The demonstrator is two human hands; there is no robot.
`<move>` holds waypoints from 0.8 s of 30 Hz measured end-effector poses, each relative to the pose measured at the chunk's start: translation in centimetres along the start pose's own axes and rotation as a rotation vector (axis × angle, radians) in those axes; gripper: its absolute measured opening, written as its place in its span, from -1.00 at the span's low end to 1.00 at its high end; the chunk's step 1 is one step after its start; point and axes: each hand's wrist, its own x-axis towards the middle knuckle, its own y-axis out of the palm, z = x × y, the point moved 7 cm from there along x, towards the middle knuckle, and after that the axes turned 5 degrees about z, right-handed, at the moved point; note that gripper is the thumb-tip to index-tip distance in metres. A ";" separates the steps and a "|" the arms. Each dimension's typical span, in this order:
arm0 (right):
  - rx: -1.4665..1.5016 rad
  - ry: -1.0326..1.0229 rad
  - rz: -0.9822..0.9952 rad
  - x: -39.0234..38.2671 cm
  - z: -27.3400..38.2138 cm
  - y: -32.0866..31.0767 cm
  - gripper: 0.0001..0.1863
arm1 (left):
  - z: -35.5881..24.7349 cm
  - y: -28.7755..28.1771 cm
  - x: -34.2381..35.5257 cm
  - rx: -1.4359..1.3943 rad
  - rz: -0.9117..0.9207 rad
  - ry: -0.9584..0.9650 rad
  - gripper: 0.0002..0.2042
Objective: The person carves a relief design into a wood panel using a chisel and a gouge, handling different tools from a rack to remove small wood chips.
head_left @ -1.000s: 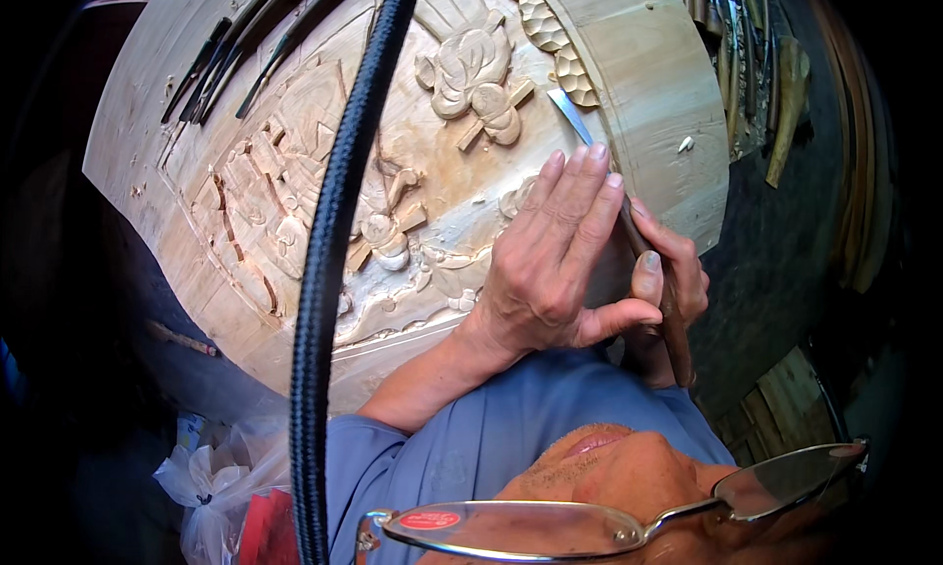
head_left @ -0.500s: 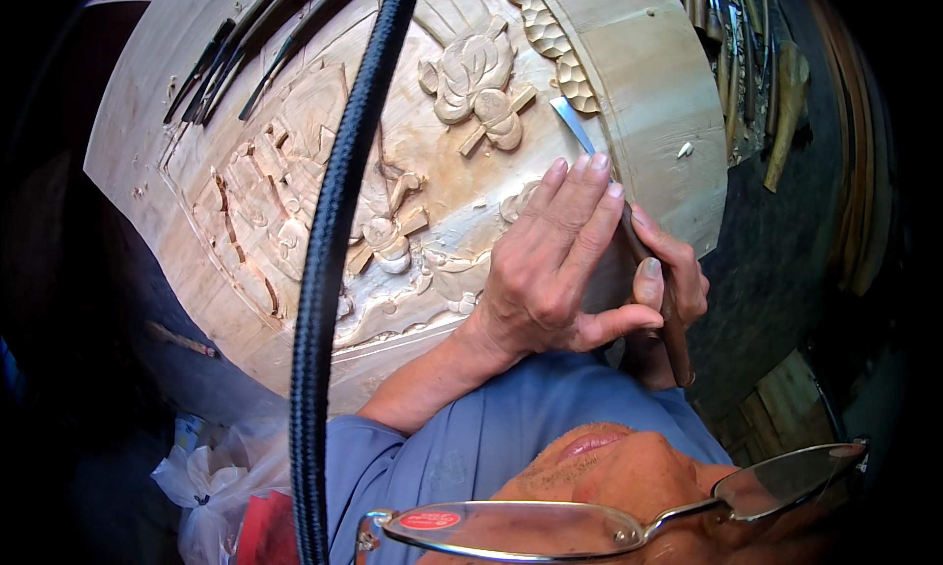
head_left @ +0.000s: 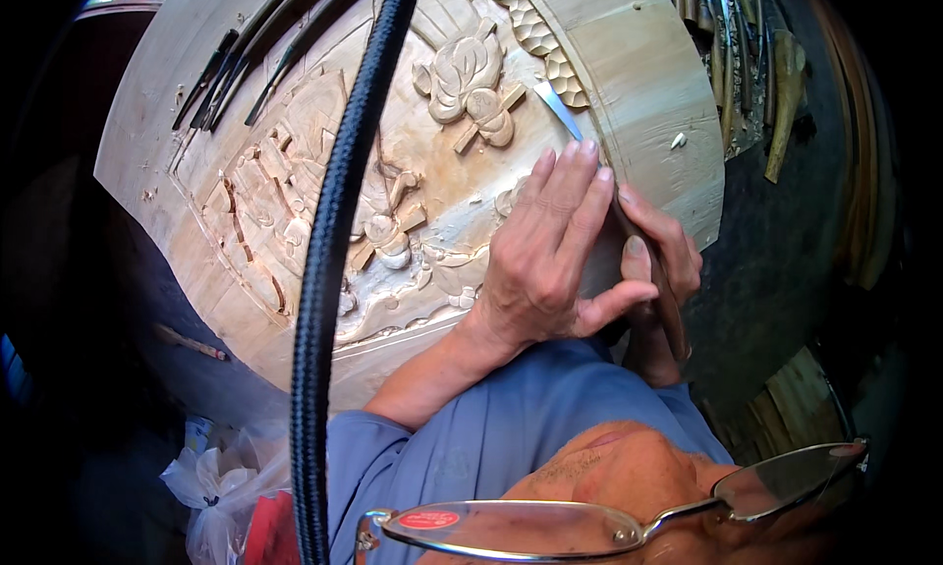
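Chisel blade (head_left: 559,111) has flat wood (head_left: 531,125) left, scalloped edging (head_left: 536,32) right.

I have a black braided cable (head_left: 312,378) running down left of centre, a knotted clear plastic bag (head_left: 218,479) beside a red object (head_left: 270,528) at lower left, my glasses (head_left: 511,534) along the bottom, and piled tools (head_left: 728,64) at upper right.

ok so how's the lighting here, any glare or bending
Head view: light falls brightly on the carved panel, while the surroundings sink into shadow; head view: a bluish-white shine on the chisel blade; head view: the long brown strips at right look bowed near the black rim, probably from the fisheye.
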 end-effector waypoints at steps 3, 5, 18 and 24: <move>-0.028 -0.006 -0.016 -0.4 0.6 -0.4 -0.68 | -0.6 -0.4 -0.3 -0.027 -0.001 0.013 -0.05; -0.026 0.025 0.000 -0.2 1.1 -0.6 -0.68 | -0.4 -0.4 -0.3 -0.032 -0.023 0.019 -0.04; -0.004 0.064 -0.014 0.2 0.7 0.1 -0.70 | 0.3 -0.1 -0.4 -0.087 0.016 0.001 -0.08; 0.041 0.096 -0.039 0.4 0.7 0.6 -0.69 | 0.5 0.0 -0.2 -0.065 0.002 -0.005 -0.12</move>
